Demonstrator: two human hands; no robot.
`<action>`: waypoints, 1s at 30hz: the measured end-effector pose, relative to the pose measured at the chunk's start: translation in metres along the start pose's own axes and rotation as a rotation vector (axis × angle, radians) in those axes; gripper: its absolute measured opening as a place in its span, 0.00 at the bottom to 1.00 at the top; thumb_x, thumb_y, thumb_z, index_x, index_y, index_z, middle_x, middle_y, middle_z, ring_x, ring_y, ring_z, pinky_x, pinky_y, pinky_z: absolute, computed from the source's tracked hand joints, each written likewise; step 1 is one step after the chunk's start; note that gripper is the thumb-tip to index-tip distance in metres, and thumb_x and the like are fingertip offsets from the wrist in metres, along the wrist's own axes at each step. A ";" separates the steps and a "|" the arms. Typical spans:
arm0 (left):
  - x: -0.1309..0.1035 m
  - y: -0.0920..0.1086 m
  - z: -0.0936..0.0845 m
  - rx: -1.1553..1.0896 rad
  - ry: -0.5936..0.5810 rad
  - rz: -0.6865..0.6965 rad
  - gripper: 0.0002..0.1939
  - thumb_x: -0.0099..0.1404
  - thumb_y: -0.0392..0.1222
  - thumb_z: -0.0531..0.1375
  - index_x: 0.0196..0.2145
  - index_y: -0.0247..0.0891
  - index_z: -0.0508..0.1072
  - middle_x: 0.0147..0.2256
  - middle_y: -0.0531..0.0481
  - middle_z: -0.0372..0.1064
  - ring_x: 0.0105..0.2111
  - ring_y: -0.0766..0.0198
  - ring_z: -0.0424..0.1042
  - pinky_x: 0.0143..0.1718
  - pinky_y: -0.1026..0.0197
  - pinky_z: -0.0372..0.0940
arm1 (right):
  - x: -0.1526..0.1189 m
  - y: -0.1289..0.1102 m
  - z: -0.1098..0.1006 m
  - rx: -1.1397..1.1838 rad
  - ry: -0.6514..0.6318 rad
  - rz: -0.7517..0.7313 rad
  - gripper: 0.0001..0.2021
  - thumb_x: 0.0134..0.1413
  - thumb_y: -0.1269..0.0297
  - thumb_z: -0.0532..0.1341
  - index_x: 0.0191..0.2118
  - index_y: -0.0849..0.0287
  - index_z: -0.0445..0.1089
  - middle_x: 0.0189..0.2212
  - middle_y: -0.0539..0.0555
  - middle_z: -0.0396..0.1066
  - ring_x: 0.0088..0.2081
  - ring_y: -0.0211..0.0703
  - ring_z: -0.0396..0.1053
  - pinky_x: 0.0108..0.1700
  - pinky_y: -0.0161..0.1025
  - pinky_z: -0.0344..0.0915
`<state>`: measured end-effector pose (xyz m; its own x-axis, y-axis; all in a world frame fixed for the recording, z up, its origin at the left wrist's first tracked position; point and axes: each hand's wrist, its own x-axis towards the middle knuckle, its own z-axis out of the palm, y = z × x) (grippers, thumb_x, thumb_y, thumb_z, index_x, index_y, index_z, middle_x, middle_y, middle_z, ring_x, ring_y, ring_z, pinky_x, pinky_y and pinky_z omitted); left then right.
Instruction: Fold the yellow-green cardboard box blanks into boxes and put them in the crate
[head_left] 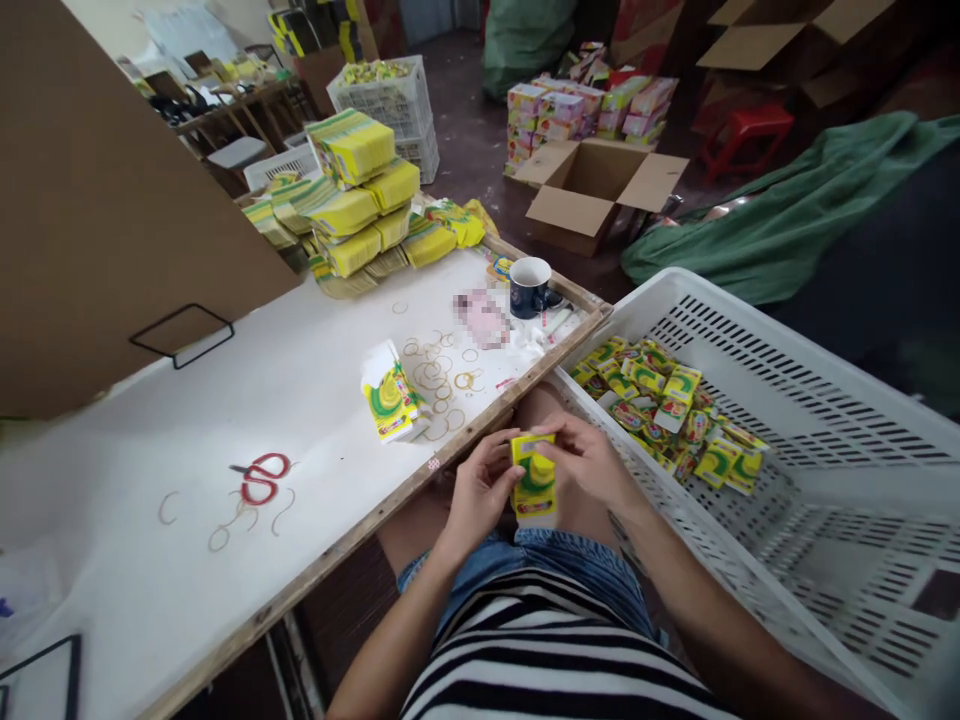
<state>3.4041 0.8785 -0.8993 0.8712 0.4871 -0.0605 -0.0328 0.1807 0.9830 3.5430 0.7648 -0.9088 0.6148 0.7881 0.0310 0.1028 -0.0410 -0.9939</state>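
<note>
A small yellow and green box (535,482) is held upright above my lap, between both hands. My left hand (484,485) grips its left edge with thumb and fingers. At the box's upper right, my right hand (589,458) pinches the top end. On the white table (300,400), a few flat yellow and green cartons (390,397) lie near the front edge, beside scattered rubber bands (435,375). Many small boxes (675,405) lie inside the white plastic crate (750,570) to my right.
Red-handled scissors (262,480) lie at the table's left. Bundled cartons (352,200) are stacked at its far end. A dark mug (529,290) stands near the far corner. An open cardboard box (600,190) and a green sack (795,210) are beyond the crate.
</note>
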 end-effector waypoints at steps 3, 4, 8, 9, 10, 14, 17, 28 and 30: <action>0.002 0.012 -0.026 0.354 0.176 0.196 0.23 0.62 0.41 0.62 0.55 0.43 0.67 0.55 0.41 0.68 0.57 0.50 0.65 0.60 0.45 0.58 | -0.006 -0.009 -0.032 -0.238 0.329 -0.104 0.11 0.56 0.57 0.61 0.40 0.57 0.72 0.36 0.56 0.72 0.36 0.45 0.69 0.37 0.42 0.68; 0.003 0.018 -0.043 0.518 0.295 0.259 0.25 0.61 0.41 0.63 0.55 0.43 0.67 0.57 0.41 0.65 0.60 0.49 0.61 0.62 0.43 0.53 | -0.007 -0.012 -0.045 -0.385 0.470 -0.155 0.12 0.55 0.56 0.62 0.41 0.57 0.73 0.38 0.57 0.71 0.38 0.47 0.68 0.37 0.43 0.67; 0.001 0.031 -0.120 0.980 0.448 0.268 0.29 0.54 0.40 0.68 0.54 0.39 0.69 0.59 0.38 0.62 0.62 0.43 0.55 0.63 0.38 0.50 | -0.007 -0.015 -0.073 -0.700 0.657 -0.244 0.19 0.53 0.52 0.62 0.46 0.58 0.73 0.41 0.60 0.69 0.36 0.47 0.64 0.38 0.45 0.64; 0.001 0.031 -0.135 1.029 0.419 0.224 0.25 0.55 0.40 0.67 0.51 0.39 0.72 0.56 0.38 0.66 0.59 0.42 0.61 0.60 0.38 0.55 | -0.006 -0.013 -0.070 -0.684 0.615 -0.227 0.18 0.54 0.53 0.61 0.46 0.59 0.73 0.40 0.59 0.70 0.32 0.44 0.63 0.37 0.45 0.64; 0.000 0.030 -0.147 1.061 0.396 0.201 0.20 0.56 0.40 0.67 0.48 0.39 0.74 0.54 0.38 0.69 0.55 0.42 0.66 0.58 0.39 0.59 | -0.006 -0.011 -0.064 -0.639 0.557 -0.196 0.17 0.55 0.53 0.61 0.45 0.59 0.74 0.38 0.58 0.70 0.29 0.42 0.61 0.36 0.44 0.64; 0.001 0.025 -0.164 1.165 0.314 0.233 0.08 0.62 0.40 0.61 0.38 0.42 0.79 0.45 0.45 0.77 0.44 0.49 0.76 0.47 0.49 0.70 | -0.005 -0.006 -0.016 -0.336 0.301 -0.029 0.15 0.57 0.55 0.59 0.43 0.60 0.74 0.35 0.56 0.74 0.31 0.43 0.67 0.36 0.41 0.65; -0.001 0.030 -0.155 1.238 0.378 0.300 0.11 0.66 0.37 0.56 0.38 0.40 0.79 0.40 0.45 0.79 0.39 0.54 0.78 0.42 0.54 0.73 | -0.005 -0.013 0.020 -0.155 0.143 0.026 0.16 0.58 0.53 0.58 0.41 0.59 0.75 0.34 0.56 0.76 0.35 0.45 0.70 0.39 0.41 0.66; -0.028 0.018 -0.060 1.121 -0.038 1.052 0.18 0.69 0.32 0.53 0.55 0.31 0.67 0.45 0.38 0.75 0.54 0.53 0.70 0.48 0.52 0.73 | 0.005 -0.017 0.061 0.396 0.034 0.281 0.23 0.44 0.43 0.66 0.29 0.62 0.72 0.19 0.47 0.62 0.20 0.30 0.51 0.21 0.30 0.48; -0.025 0.013 -0.053 1.051 -0.049 1.041 0.17 0.66 0.31 0.56 0.52 0.33 0.69 0.44 0.40 0.76 0.53 0.53 0.70 0.47 0.53 0.73 | 0.005 -0.015 0.056 0.385 0.068 0.273 0.23 0.44 0.43 0.67 0.31 0.63 0.73 0.21 0.47 0.63 0.20 0.30 0.52 0.22 0.30 0.51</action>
<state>3.3562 0.9144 -0.8947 0.6947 -0.0261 0.7188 -0.2962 -0.9211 0.2528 3.5009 0.8040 -0.8999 0.6305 0.7374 -0.2423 -0.3591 0.0003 -0.9333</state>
